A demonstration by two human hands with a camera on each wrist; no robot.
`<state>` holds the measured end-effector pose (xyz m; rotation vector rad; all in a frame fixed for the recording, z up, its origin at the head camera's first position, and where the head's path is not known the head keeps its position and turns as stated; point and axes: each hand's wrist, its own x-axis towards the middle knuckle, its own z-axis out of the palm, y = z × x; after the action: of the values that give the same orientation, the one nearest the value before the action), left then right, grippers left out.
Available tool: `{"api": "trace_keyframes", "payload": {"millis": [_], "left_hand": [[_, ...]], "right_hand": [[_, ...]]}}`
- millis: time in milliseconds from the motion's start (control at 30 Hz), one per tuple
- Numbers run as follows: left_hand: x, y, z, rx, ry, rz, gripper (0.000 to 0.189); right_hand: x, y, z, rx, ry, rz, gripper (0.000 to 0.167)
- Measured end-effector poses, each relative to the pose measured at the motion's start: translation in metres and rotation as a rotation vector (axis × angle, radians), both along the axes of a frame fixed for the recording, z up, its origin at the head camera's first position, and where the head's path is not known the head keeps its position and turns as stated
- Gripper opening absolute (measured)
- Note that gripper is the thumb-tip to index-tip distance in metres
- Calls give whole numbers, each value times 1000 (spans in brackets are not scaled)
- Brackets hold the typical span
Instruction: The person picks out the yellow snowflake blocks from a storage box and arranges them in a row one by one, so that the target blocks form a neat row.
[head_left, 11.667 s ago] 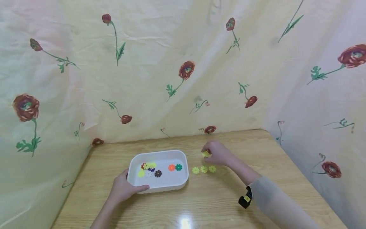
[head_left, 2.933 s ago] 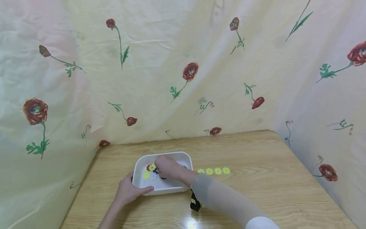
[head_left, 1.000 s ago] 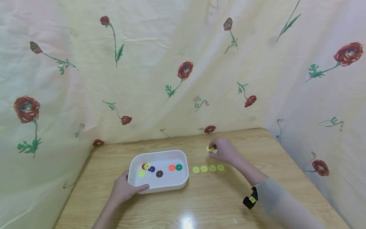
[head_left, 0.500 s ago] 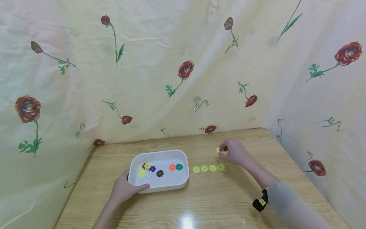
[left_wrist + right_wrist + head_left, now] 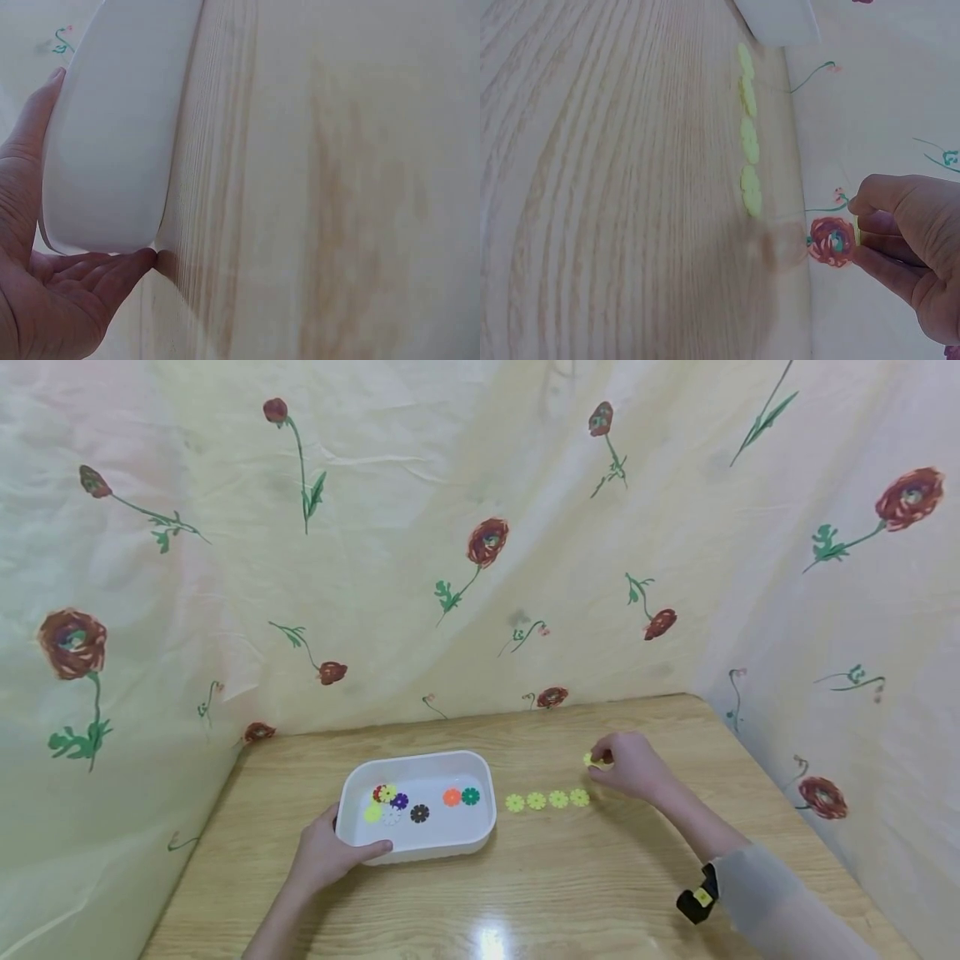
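My right hand point(image 5: 632, 766) pinches a yellow flower-shaped plastic disc point(image 5: 588, 760) between thumb and fingertips, held above the table. Only a thin edge of this disc shows in the right wrist view. Just in front of the hand, several like yellow discs point(image 5: 558, 799) lie flat in a straight row on the wood. My left hand point(image 5: 324, 853) grips the left end of a white plastic tray point(image 5: 480, 837), thumb over its front rim. The left wrist view shows the fingers point(image 5: 124, 277) against the tray's end wall.
Inside the tray lie more flower discs: a brown one point(image 5: 419, 813), an orange one point(image 5: 452, 797), a green one point(image 5: 470, 796), and a cluster of red, yellow, purple and white. A flower-patterned cloth point(image 5: 405, 568) hangs behind the wooden table point(image 5: 420, 910) and at both sides.
One more yellow disc has joined the right end of the row since the oldest frame. During the last second my right hand has moved right and slightly nearer with another disc. The left hand stays.
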<state>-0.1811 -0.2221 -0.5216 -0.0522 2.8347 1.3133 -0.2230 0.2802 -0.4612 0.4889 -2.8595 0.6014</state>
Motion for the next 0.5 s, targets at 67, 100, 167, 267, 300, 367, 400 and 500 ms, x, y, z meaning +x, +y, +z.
{"api": "trace_keyframes", "payload": {"millis": [67,100,167,267,300,367,400,500], "left_hand": [[0,0,0,-7,4,1,101],[0,0,0,-8,5,1,101],[0,0,0,-10,7,1,101],[0,0,1,-7,8,1,100],[0,0,1,-4,9,1,100],[0,0,1,-3,9,2,101],[0,0,1,-2,8,1,102],[0,0,1,-3,8,0,102]], "right_hand": [[1,1,-1,2,-8,1,8],[1,2,-2,2,-14,-2,9],[2,2,-3,3,-19,-4,9],[4,4,-5,1,-27,-5,8],[4,5,-6,1,-30,-6,8],[5,6,-8,-2,-31,-3,9],[5,6,-9,-3,-34,-2,9],[7,5,-11,-5,-45,-3,10]]}}
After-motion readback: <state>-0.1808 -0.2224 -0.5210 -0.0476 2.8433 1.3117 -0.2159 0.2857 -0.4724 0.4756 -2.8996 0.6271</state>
